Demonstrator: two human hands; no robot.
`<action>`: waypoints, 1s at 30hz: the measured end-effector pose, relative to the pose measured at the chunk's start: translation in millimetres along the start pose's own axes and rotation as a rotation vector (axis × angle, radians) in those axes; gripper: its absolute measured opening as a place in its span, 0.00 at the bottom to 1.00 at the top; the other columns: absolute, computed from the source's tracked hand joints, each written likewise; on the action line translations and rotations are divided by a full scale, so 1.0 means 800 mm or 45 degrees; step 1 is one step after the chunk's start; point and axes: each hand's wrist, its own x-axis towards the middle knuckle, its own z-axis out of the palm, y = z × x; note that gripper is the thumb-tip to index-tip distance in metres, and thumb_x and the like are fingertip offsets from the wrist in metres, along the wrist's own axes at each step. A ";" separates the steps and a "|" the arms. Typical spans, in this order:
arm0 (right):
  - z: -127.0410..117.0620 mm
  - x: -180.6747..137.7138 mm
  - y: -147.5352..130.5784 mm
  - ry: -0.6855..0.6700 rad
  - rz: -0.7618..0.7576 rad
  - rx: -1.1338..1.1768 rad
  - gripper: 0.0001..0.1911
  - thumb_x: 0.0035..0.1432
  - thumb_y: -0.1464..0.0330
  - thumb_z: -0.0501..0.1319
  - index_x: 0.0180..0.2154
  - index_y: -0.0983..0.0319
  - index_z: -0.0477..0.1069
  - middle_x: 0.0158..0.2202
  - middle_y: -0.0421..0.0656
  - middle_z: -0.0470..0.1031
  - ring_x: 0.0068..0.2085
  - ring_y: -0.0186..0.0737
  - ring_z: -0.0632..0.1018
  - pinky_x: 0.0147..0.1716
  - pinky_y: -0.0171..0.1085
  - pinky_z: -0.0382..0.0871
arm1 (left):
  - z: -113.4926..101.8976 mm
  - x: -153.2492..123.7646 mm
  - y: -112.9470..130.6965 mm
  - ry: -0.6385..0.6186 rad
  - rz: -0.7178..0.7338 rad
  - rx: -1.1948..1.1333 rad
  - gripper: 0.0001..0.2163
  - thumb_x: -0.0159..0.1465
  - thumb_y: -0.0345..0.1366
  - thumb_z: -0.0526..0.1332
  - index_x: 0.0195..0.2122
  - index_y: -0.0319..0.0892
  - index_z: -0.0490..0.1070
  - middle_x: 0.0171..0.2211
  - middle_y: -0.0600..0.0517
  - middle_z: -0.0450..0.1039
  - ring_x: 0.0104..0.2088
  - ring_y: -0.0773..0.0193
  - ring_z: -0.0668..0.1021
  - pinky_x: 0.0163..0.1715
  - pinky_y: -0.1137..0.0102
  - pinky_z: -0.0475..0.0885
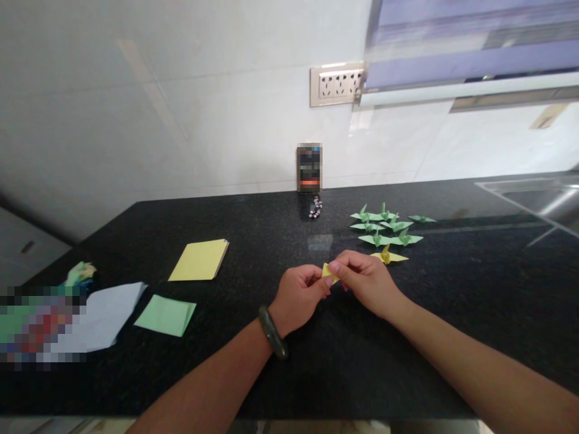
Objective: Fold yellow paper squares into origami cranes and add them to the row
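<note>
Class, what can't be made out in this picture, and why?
All in the head view:
- Yellow paper: its full shape, hidden by the left hand and right hand.
- Yellow crane: one wing's end, behind the right hand.
- Dark upright item: its details, pixelated.
- Colourful item: pixelated, cut off by the left edge.
- Sink: cut off by the right edge.

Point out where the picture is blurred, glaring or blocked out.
Head view: the purple panel is smeared; head view: the sink shows glare, the counter a pale reflection; head view: mosaic blocks mask the upright item; head view: the yellow paper's creases are hard to make out.
</note>
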 end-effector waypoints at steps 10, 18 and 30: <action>0.003 0.003 0.003 0.061 0.236 0.171 0.13 0.50 0.60 0.60 0.24 0.64 0.69 0.16 0.35 0.63 0.18 0.29 0.63 0.19 0.32 0.56 | 0.002 0.002 0.000 0.106 -0.048 -0.172 0.09 0.55 0.39 0.59 0.26 0.37 0.69 0.21 0.55 0.67 0.21 0.71 0.67 0.22 0.75 0.63; 0.002 0.001 0.007 -0.220 0.331 0.292 0.13 0.50 0.61 0.61 0.23 0.63 0.63 0.19 0.35 0.63 0.19 0.27 0.63 0.20 0.31 0.58 | -0.003 0.008 0.001 0.362 -0.115 -0.465 0.10 0.53 0.40 0.62 0.26 0.37 0.69 0.18 0.57 0.66 0.19 0.73 0.69 0.22 0.75 0.66; 0.011 -0.007 0.009 0.034 0.082 0.098 0.14 0.49 0.67 0.60 0.40 0.61 0.66 0.25 0.37 0.66 0.24 0.30 0.68 0.22 0.32 0.63 | -0.002 0.005 0.004 0.388 -0.070 -0.390 0.10 0.52 0.40 0.63 0.22 0.37 0.69 0.16 0.56 0.66 0.18 0.73 0.67 0.21 0.76 0.63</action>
